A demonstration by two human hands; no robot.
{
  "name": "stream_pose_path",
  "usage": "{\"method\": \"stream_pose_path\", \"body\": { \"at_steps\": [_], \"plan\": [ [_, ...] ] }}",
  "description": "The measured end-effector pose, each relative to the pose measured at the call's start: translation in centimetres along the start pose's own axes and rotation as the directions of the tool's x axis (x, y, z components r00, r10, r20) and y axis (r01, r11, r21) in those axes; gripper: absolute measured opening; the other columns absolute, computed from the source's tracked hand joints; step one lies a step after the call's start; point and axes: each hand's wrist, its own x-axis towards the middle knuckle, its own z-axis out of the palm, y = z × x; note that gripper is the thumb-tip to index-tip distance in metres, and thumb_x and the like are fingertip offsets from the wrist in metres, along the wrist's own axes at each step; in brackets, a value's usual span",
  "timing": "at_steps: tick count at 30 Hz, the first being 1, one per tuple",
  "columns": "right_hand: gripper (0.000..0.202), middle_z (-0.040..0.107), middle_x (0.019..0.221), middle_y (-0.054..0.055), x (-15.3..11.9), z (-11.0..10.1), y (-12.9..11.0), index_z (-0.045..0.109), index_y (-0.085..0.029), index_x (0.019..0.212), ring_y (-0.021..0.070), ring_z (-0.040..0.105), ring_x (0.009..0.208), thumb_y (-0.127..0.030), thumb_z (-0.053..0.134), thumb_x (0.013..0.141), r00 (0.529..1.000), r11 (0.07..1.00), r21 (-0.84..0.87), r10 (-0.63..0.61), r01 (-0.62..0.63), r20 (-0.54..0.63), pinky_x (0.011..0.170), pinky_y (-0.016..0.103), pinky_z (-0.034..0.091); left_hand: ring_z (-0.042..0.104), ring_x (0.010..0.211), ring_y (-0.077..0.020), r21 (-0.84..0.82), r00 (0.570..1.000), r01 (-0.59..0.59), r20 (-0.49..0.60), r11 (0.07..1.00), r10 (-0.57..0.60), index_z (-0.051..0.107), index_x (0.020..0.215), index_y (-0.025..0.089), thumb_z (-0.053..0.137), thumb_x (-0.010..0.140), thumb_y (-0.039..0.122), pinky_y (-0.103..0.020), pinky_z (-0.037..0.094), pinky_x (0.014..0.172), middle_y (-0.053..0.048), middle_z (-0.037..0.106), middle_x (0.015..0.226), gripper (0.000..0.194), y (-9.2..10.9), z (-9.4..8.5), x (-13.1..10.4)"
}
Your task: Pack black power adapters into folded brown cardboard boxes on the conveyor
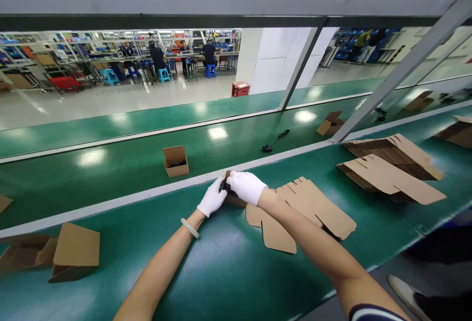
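Observation:
Both hands wear white gloves and meet over a small brown cardboard box (236, 201) at the middle of the green bench. My left hand (213, 198) has its fingers closed on a black item (230, 190) at the box's opening. My right hand (248, 187) reaches over the box from the right, touching its upper edge and the same black item; its fingertips are mostly hidden. Flat cardboard blanks (309, 205) lie just right of the box, partly under my right forearm.
Open boxes (76, 249) stand at the left. Beyond the pale rail (147, 194), a green belt (121, 163) carries an open box (176, 162) and a black cable item (267, 148). Stacked blanks (391, 173) lie right; a slanted metal post (398, 72) rises behind them.

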Motion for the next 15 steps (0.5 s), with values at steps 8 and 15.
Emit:
{"method": "stream_pose_path", "body": {
  "at_steps": [8, 15],
  "plan": [
    [0.02, 0.067, 0.093, 0.016, 2.9, -1.4, -0.5, 0.069, -0.013, 0.089, 0.0267, 0.065, 0.082, -0.016, 0.058, 0.073, 0.976, 0.997, 0.03, 0.063, -0.071, 0.21, 0.069, 0.037, 0.05, 0.05, 0.115, -0.0226, 0.001, 0.999, -0.04, 0.004, 0.999, 0.04, 0.054, 0.111, 0.017, 0.042, 0.068, 0.008, -0.041, 0.033, 0.104, -0.007, 0.06, 0.116, 0.046, 0.8, 0.3, -0.2],
    [0.027, 0.069, 0.087, 0.017, 3.3, 0.6, -1.2, 0.069, -0.008, 0.09, 0.0265, 0.066, 0.079, -0.007, 0.063, 0.064, 0.981, 0.996, 0.064, 0.052, -0.065, 0.186, 0.07, 0.034, 0.05, 0.049, 0.117, -0.023, -0.05, 1.0, -0.029, -0.005, 0.998, 0.028, 0.05, 0.116, 0.017, 0.043, 0.073, 0.011, -0.041, 0.034, 0.104, -0.009, 0.058, 0.121, 0.044, 0.6, 0.6, -0.4]
  ]
}}
